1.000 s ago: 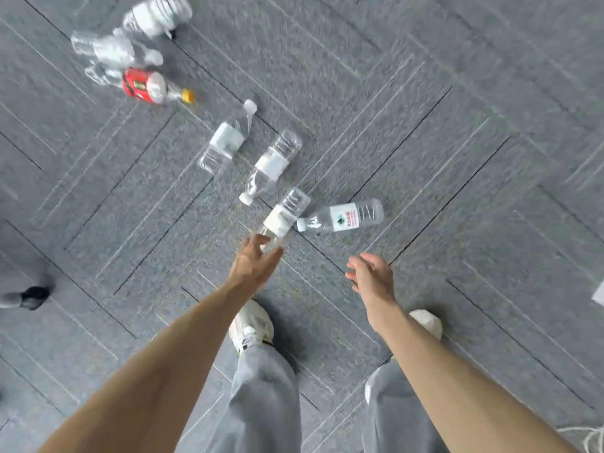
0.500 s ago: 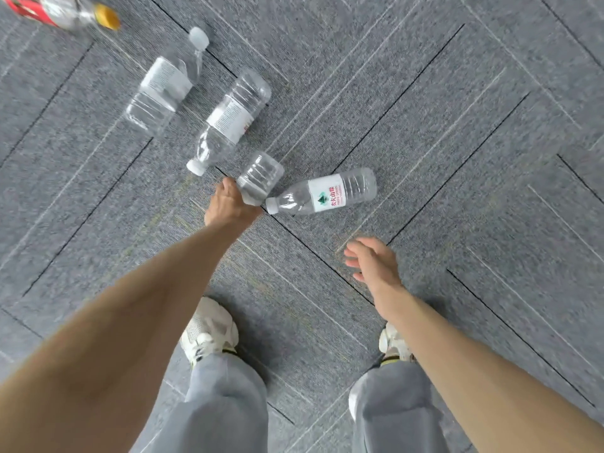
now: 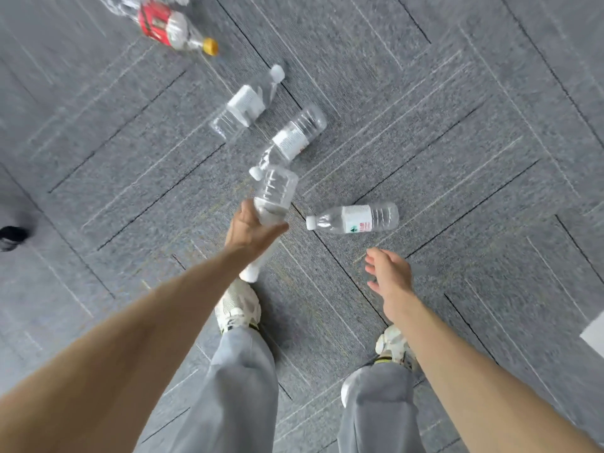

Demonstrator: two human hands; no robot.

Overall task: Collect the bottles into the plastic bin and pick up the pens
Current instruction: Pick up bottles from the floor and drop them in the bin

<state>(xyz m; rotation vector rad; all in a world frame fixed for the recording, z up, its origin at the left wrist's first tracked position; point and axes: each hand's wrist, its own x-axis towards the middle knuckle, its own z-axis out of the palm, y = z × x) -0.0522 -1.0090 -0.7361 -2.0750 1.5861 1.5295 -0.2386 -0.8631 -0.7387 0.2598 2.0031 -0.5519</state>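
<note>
**Left hand holds one clear bottle off the carpet; right hand empty**

Nearest the camera, two bare forearms reach forward over grey trousers (image 3: 242,380) and pale sneakers (image 3: 238,308) planted on the grey carpet floor (image 3: 457,158).

The right hand (image 3: 389,273) hangs low over the carpet with its fingers (image 3: 372,256) loosely spread and slightly curled, touching nothing. It is near, but apart from, the labelled bottle (image 3: 354,219) that lies on its side just beyond it, white cap pointing left and a white label with a small green mark round its middle.

The left hand (image 3: 250,228) is wrapped round a clear held bottle (image 3: 274,194). The thumb and fingers (image 3: 277,228) clasp it about the middle; the ribbed base points away from the camera and the white cap (image 3: 249,273) pokes out below the wrist, above the left sneaker. The bottle is tilted and lifted clear of the floor.

Just past its base lies a second bottle (image 3: 294,138), on its side, its white cap close to the held bottle's base; whether they touch cannot be told. Further along lies a third bottle (image 3: 245,104), also on its side, cap pointing away.

Farthest, at the top left edge, a red-labelled bottle (image 3: 170,27) with a yellow cap lies blurred, with more clear plastic beside it, cut off by the frame.
</note>
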